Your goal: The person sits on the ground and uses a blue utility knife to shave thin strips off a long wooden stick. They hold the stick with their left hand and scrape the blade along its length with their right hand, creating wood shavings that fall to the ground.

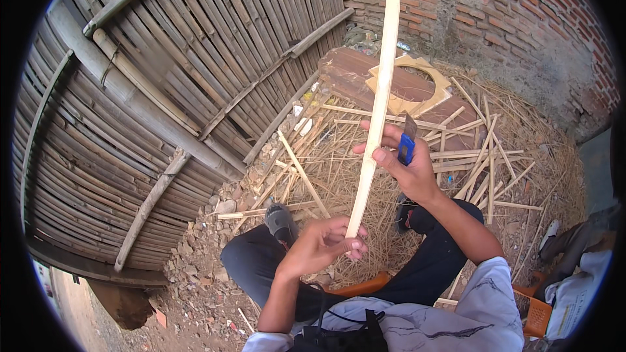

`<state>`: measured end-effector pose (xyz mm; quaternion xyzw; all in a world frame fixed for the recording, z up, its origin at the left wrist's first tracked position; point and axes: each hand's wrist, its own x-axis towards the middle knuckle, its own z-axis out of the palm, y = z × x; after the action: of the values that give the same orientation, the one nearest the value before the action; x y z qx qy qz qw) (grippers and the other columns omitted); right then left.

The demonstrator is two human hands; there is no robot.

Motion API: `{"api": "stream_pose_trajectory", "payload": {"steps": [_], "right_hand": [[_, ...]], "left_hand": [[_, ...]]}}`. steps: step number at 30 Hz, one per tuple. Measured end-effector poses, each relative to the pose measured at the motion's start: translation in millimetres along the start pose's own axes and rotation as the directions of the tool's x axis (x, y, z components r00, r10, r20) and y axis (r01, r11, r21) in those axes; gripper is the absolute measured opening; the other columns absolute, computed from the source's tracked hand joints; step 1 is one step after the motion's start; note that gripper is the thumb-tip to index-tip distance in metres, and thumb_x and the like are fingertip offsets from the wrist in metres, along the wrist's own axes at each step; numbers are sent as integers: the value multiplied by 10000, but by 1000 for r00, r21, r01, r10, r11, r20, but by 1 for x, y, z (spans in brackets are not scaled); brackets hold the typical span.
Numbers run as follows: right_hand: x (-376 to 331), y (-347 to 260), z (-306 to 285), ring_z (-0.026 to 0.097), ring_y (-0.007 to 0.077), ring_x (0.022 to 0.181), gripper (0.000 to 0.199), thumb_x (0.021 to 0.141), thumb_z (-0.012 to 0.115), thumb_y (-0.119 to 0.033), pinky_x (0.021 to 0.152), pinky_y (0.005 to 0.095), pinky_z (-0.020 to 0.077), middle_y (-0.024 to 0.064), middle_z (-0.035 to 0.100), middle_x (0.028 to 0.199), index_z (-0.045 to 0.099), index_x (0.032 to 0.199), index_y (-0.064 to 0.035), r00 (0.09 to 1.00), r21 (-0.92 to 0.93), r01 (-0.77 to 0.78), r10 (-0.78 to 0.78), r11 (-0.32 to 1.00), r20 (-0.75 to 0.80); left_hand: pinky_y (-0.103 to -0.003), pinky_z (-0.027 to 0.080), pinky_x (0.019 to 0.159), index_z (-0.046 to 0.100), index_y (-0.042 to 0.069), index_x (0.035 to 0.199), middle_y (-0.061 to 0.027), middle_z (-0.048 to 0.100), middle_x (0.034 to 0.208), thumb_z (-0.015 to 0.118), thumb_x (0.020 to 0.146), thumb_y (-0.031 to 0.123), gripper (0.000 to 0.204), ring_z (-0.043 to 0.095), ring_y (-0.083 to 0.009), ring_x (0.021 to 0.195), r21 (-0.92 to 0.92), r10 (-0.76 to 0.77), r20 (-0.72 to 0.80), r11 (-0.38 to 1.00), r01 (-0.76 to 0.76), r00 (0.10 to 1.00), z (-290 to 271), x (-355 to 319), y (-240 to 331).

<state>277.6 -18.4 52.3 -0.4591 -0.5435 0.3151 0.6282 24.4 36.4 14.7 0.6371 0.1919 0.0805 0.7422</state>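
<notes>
A long pale strip of split bamboo or wood (pixel 385 78) stands slanting in front of me, its upper end running out of the picture. My left hand (pixel 314 246) is closed round its lower end, thumb and fingers pinching it. Higher up, my right hand (pixel 417 173) holds the strip between thumb and fingers. The same hand carries a blue utility knife (pixel 406 148), its blade pointing up beside the strip and apart from it. Part of the knife's grip is hidden by the hand.
Many cut strips (pixel 482 163) lie scattered over straw and shavings beyond my legs. A brown board (pixel 349 75) bears a yellowish frame with a round hole (pixel 440 94). A bamboo wall (pixel 195 58) rises at left, a brick wall (pixel 502 19) behind. Another person's leg (pixel 567 248) shows at right.
</notes>
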Motion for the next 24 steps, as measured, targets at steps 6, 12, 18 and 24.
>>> {"api": "stream_pose_trajectory", "payload": {"steps": [6,12,18,24], "right_hand": [[2,8,7,739,225,1202,466,1075,685,-127,1021,359,588,194,749,1290,557,1475,76,997,42,-65,67,997,-26],[-4,12,7,737,226,1200,404,1074,680,-115,1032,368,588,179,755,1253,573,1415,74,999,72,-32,33,997,-10],[-5,7,12,760,178,1065,338,1060,690,-141,898,341,613,140,775,1158,630,1336,46,998,98,-43,46,994,-32],[-11,2,-6,744,147,804,345,1010,744,-279,681,343,531,124,745,886,658,1180,8,991,-391,110,-129,914,-20]], "left_hand": [[-329,617,807,624,-28,1375,-106,767,971,604,1102,43,283,750,-169,878,505,467,-260,812,-293,845,12,10,-12],[-279,566,708,618,-2,1378,-74,717,900,470,1188,249,347,678,-121,748,297,139,-191,952,-78,972,-3,8,15],[-222,333,584,692,50,1287,45,475,774,455,1193,354,396,420,-43,629,102,117,-190,990,-99,975,3,11,15],[-240,256,561,699,4,1291,85,363,739,362,1205,424,545,322,-37,614,189,199,-350,972,-139,915,17,7,15]]}}
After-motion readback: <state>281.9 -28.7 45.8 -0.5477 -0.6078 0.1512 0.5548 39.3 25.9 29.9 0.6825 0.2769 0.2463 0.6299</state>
